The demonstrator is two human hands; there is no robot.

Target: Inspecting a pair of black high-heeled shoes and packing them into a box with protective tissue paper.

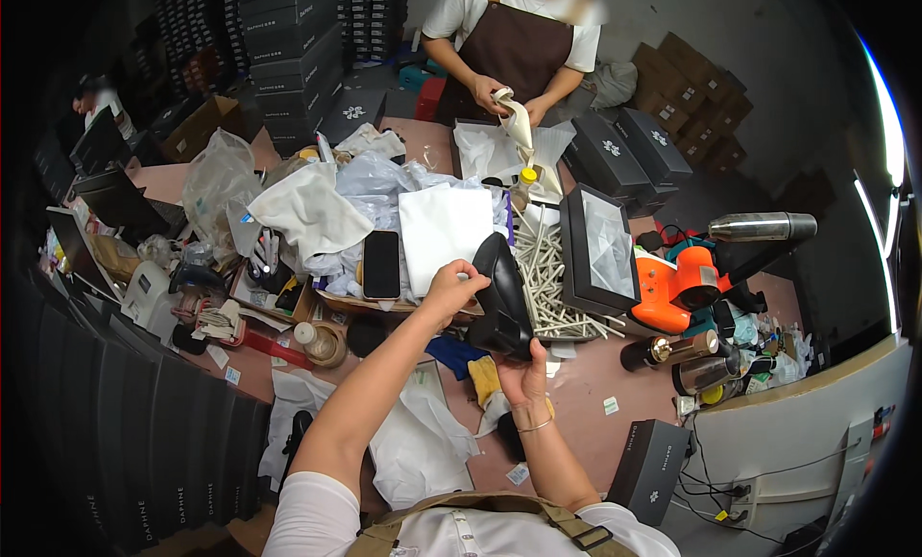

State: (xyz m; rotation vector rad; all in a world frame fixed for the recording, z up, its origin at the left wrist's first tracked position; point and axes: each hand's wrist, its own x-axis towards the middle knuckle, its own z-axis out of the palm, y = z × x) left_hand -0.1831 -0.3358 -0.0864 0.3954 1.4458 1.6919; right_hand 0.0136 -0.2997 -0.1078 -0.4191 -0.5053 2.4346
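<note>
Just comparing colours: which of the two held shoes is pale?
The cream shoe, held by the aproned person opposite; the black shoe is in the camera wearer's left hand and right hand.

The shirt (423, 540) is white with short sleeves (312, 514); the straps (547, 515) are olive with a black buckle (592, 536); the bracelet (537, 426) is thin.

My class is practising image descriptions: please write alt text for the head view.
A person's left grip and right grip hold a smooth black shoe above a cluttered pink table. Opposite, a co-worker in a brown apron handles a cream shoe; nearby lie a dark rectangular phone and many thin off-white sticks.
</note>
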